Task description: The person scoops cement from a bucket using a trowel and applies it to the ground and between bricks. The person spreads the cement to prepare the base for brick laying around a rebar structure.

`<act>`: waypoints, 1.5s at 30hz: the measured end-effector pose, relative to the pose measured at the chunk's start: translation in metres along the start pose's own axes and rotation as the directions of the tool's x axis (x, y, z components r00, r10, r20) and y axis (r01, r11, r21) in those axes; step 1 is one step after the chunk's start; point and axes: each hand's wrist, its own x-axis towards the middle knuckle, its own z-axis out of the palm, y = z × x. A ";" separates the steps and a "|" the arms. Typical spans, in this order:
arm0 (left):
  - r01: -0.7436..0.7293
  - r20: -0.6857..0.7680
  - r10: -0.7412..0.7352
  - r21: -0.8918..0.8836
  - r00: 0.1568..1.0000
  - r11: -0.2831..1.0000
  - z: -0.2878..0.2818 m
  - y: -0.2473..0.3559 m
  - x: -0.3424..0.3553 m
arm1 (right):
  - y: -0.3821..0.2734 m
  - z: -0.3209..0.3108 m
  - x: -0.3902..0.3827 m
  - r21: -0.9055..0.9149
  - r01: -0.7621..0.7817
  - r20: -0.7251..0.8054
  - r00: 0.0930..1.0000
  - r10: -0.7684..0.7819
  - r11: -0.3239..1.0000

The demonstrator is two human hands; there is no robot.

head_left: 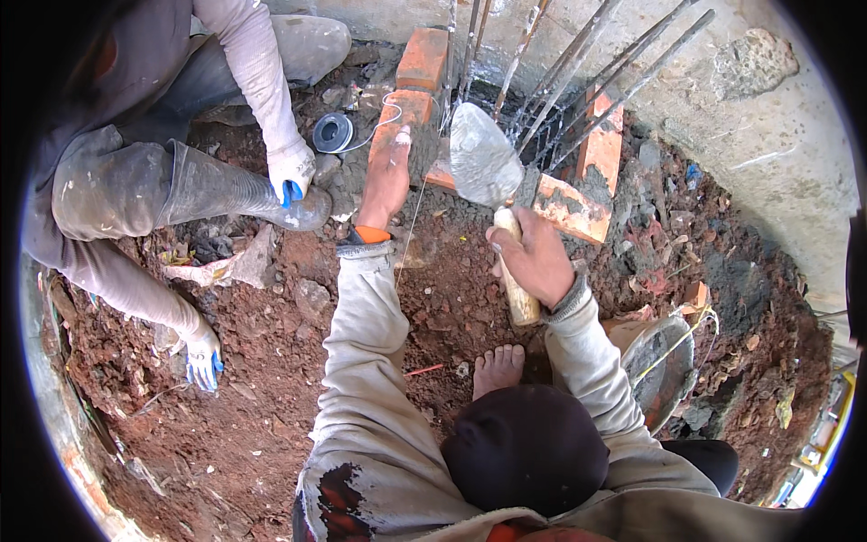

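Observation:
My left hand (386, 185) grips an orange brick (406, 108) at the near end of a short row of bricks; its fingertips are partly hidden. My right hand (528, 257) is closed round the pale wooden handle of a trowel (480, 155), whose grey blade lies over the opening between the bricks. Steel rebar (533, 86) rises from that opening. Mortar-smeared bricks (569, 208) line its near and right sides. A thin white line runs from a round spool (331, 133) onto the left bricks.
A co-worker (167, 190) in boots crouches at the left, with gloved hands (203, 361) low near the soil. A concrete wall (750, 135) curves behind the rebar. A mortar-crusted bucket (664, 370) lies at my right. My bare foot (497, 366) rests on rubble-strewn red soil (235, 434).

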 end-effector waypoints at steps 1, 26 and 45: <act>-0.041 0.001 0.041 -0.024 0.999 0.999 -0.001 0.001 -0.003 | 0.001 -0.003 0.004 -0.160 0.048 -0.021 0.998 -0.052 0.986; -0.108 -0.106 0.122 0.124 0.987 0.986 0.027 0.032 -0.065 | 0.033 0.016 0.028 0.314 -0.159 0.359 0.933 0.037 0.936; 0.178 0.068 -0.175 -0.638 0.982 0.749 0.105 0.050 -0.192 | -0.040 -0.139 -0.117 0.416 0.004 -0.152 0.986 0.065 0.909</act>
